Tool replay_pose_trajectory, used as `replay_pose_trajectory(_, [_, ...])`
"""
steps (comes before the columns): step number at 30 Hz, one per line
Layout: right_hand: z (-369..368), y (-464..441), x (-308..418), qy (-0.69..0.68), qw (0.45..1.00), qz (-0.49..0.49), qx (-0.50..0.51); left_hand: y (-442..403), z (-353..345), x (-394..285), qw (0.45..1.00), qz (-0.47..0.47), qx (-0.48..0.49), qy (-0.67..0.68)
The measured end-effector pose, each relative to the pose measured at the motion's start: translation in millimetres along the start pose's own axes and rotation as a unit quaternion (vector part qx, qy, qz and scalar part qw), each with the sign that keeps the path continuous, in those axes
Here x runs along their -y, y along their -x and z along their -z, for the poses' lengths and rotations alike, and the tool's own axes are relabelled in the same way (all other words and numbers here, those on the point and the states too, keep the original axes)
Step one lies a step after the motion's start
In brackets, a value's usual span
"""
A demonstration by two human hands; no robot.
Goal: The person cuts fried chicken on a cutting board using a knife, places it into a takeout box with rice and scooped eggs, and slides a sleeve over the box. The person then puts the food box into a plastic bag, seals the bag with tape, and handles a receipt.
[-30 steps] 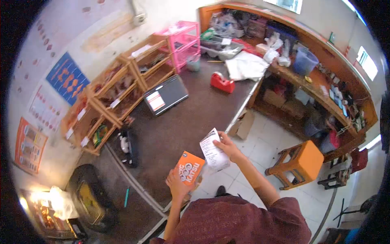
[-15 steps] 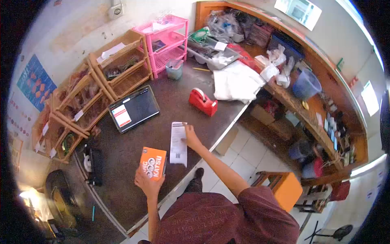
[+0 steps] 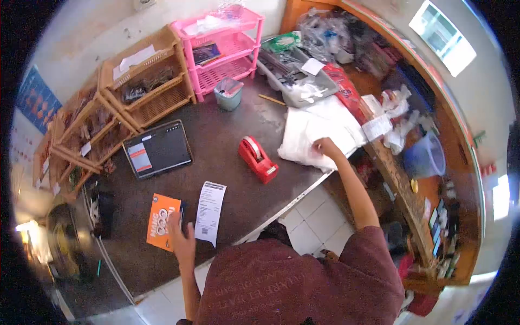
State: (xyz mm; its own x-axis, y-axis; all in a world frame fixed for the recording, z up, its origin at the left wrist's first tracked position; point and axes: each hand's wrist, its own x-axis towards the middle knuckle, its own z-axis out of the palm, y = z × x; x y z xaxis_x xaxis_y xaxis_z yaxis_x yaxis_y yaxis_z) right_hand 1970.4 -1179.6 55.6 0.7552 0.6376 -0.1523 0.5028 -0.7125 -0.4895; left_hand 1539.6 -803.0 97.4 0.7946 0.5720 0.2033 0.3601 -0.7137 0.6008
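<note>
My left hand (image 3: 183, 238) is open, its fingers apart, over the right edge of an orange box (image 3: 161, 225) with white lettering; whether it touches the box I cannot tell. Right of the box, a long printed receipt (image 3: 210, 211) lies flat on the dark table (image 3: 184, 276). My right hand (image 3: 326, 147) is on a stack of white plastic bags (image 3: 303, 130) at the table's right side, fingers curled in as if pinching the top one. A red tape dispenser (image 3: 258, 160) stands between the receipt and the bags.
Behind the box lies a tablet (image 3: 158, 149) with a lit screen. Wicker racks (image 3: 146, 81) and a pink shelf (image 3: 222, 49) line the wall, with a small bin (image 3: 228, 95) before them. A grey tray (image 3: 298, 81) sits behind the bags; a wooden shelf (image 3: 401, 179) runs right.
My right hand has left the receipt and reached right to the white bags. My left hand has let go of the orange box, which now lies beside the receipt. The view has shifted.
</note>
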Motion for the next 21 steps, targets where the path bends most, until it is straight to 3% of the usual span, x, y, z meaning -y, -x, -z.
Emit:
replay_pose_trajectory(1, [-0.9,-3.8,1.8,0.015,0.998,0.028,0.056,4.5,-9.8,-16.6,1.0,-0.001,0.026,-0.002])
replay_pose_trajectory(4, [-16.4,8.5,6.2,0.107,0.982,0.14,-0.066,22.1,-46.4,-44.8,0.998,0.008,0.057,0.011])
replay_pose_trajectory(12, [-5.3,-4.1,-12.7,-0.059,0.978,0.188,-0.074,29.8,-97.2,-133.3,0.993,0.079,0.047,0.068])
replay_pose_trajectory(15, [12.2,-6.8,-2.6,-0.141,0.985,0.093,-0.046,28.8,-104.6,-160.2,0.993,0.066,0.037,0.087])
replay_pose_trajectory(16, [12.4,-13.3,-2.6,-0.154,0.972,0.141,-0.105,27.2,-108.2,-167.2,0.993,0.061,0.038,0.095])
replay_pose_trajectory(20, [0.7,-17.7,-11.2,0.0,0.987,0.137,0.079,33.6,-121.3,-180.1,0.992,0.032,0.049,0.113])
replay_pose_trajectory(21, [-0.1,-4.3,0.6,0.023,0.987,0.155,0.036,34.9,-124.3,-181.7,0.991,0.023,0.049,0.119])
